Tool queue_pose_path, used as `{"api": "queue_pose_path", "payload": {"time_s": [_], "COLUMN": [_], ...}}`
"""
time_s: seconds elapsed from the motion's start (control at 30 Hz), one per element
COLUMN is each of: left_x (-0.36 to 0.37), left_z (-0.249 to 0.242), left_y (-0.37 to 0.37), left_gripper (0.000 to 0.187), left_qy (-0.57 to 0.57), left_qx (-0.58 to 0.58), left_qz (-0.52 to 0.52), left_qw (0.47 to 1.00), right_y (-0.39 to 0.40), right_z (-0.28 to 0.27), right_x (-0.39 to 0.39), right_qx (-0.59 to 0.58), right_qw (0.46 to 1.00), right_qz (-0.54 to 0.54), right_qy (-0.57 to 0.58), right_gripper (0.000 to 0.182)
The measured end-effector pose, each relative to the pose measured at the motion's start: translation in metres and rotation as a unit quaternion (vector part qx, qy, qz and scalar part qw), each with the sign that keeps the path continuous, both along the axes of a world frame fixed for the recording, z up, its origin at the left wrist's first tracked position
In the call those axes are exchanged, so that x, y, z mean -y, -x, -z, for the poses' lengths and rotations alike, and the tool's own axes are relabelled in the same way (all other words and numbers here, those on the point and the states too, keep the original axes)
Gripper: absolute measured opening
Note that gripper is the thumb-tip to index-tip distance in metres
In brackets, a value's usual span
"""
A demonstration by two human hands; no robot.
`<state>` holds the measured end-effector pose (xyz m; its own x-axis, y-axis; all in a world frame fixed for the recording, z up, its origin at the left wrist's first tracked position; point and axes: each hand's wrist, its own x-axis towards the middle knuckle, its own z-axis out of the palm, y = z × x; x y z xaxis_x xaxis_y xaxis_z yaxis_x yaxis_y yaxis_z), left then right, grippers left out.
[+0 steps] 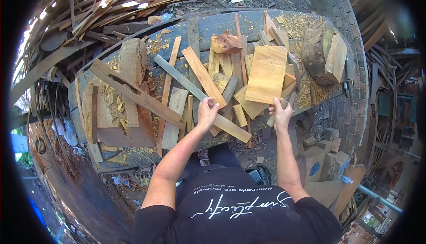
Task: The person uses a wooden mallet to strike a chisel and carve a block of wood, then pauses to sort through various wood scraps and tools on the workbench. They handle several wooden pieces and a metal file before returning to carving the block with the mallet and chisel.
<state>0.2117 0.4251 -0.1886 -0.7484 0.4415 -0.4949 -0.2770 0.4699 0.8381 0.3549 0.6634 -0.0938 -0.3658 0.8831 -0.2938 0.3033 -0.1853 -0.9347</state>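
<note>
My left hand (207, 113) is closed around the middle of a long, narrow wood strip (179, 76). The strip is greyish at its far end, paler at its near end, and slants across the other pieces. My right hand (281, 113) pinches the near right corner of a smooth, light-brown rectangular board (267, 73), thumb on top. Below that hand a short, narrow wooden piece (271, 120) shows, partly hidden by the fingers. Between the hands lie a small wood block (240, 115) and a reddish-brown slat (203, 75).
A weathered workbench (186, 28) carries many offcuts and shavings. A thick log (318, 53) stands at its right, a slotted plank (133, 92) lies at left, and a rough chunk (226, 43) sits behind. Scrap strips (102, 13) are heaped beyond; cut blocks (330, 159) lie below right.
</note>
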Motion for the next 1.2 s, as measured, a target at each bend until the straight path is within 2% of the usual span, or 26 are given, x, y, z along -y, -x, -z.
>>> {"api": "queue_pose_path", "payload": {"time_s": [0.07,0.13,0.2,0.33,0.47,0.53,0.57,0.63,0.67,0.73,0.77,0.8,0.9,1.03,1.2], "left_x": [-0.010,-0.023,-0.039,-0.078,-0.118,-0.133,-0.140,-0.152,-0.158,-0.165,-0.165,-0.169,-0.176,-0.185,-0.179], "left_z": [-0.022,-0.012,-0.012,-0.006,0.020,0.032,0.030,0.015,0.014,0.010,-0.006,-0.012,-0.022,-0.023,-0.008], "left_y": [0.012,0.024,0.038,0.082,0.133,0.151,0.156,0.168,0.175,0.188,0.195,0.199,0.205,0.207,0.220], "left_gripper": [0.048,0.054,0.054,0.051,0.050,0.052,0.052,0.063,0.063,0.083,0.097,0.097,0.115,0.115,0.100], "left_qy": [0.120,0.122,0.145,0.206,0.154,0.119,0.120,0.070,0.070,0.083,0.099,0.100,0.208,0.242,0.102], "left_qx": [-0.118,-0.136,-0.247,-0.315,-0.303,-0.246,-0.247,-0.338,-0.339,-0.387,-0.315,-0.316,-0.295,-0.284,-0.322], "left_qz": [0.015,0.014,-0.019,0.019,0.014,-0.073,-0.070,-0.040,-0.037,0.112,0.167,0.170,0.276,0.291,0.240], "left_qw": [0.986,0.983,0.958,0.926,0.940,0.959,0.959,0.938,0.937,0.912,0.929,0.928,0.891,0.881,0.910], "right_y": [-0.009,-0.013,-0.015,-0.016,-0.018,-0.018,-0.017,-0.019,-0.020,-0.023,-0.024,-0.024,-0.023,-0.026,-0.033], "right_z": [0.004,0.007,0.010,0.010,0.011,0.006,0.005,0.005,0.006,0.010,0.012,0.014,0.022,0.036,0.032], "right_x": [0.000,-0.004,-0.009,-0.014,-0.018,-0.019,-0.021,-0.024,-0.025,-0.028,-0.030,-0.032,-0.034,-0.033,-0.025], "right_qx": [0.047,0.089,0.097,0.095,0.102,0.112,0.118,0.137,0.156,0.149,0.139,0.129,0.143,0.159,0.154], "right_qw": [0.999,0.994,0.993,0.993,0.992,0.990,0.989,0.985,0.980,0.982,0.984,0.986,0.982,0.979,0.981], "right_qz": [-0.013,-0.051,-0.057,-0.072,-0.076,-0.083,-0.094,-0.107,-0.123,-0.114,-0.109,-0.103,-0.113,-0.118,-0.100], "right_qy": [-0.019,-0.029,-0.025,-0.012,0.001,0.002,-0.002,-0.012,-0.023,-0.011,0.013,0.036,0.046,0.053,0.064], "right_gripper": [0.028,0.031,0.033,0.034,0.033,0.032,0.030,0.028,0.026,0.024,0.024,0.024,0.023,0.024,0.030]}}
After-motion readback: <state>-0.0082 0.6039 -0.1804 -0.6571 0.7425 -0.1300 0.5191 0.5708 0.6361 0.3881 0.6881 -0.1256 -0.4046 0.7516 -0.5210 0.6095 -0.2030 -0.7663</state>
